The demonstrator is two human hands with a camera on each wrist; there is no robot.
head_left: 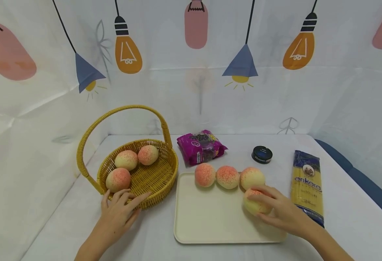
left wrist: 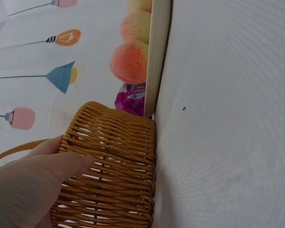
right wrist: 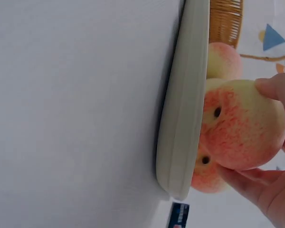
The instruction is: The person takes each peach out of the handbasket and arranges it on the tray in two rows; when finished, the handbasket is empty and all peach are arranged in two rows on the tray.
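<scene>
My right hand (head_left: 283, 214) grips a peach (head_left: 254, 204) over the right side of a cream tray (head_left: 210, 221). In the right wrist view, thumb and fingers reach around that peach (right wrist: 247, 126). Along the tray's far edge sit a pinkish peach (head_left: 205, 175), a second peach (head_left: 228, 177) and a paler one (head_left: 252, 177) just behind the held one. At left, my left hand (head_left: 116, 219) holds the near rim of a yellow wicker basket (head_left: 155, 177); the left wrist view has the thumb on its outer wall. Three peaches (head_left: 126, 160) lie inside the basket.
Behind the tray lies a purple snack bag (head_left: 201, 146). A small dark round tin (head_left: 262, 154) stands to its right. A yellow and blue pasta packet (head_left: 307, 186) lies right of the tray, close to my right forearm. The basket's tall handle (head_left: 119, 110) arches upward.
</scene>
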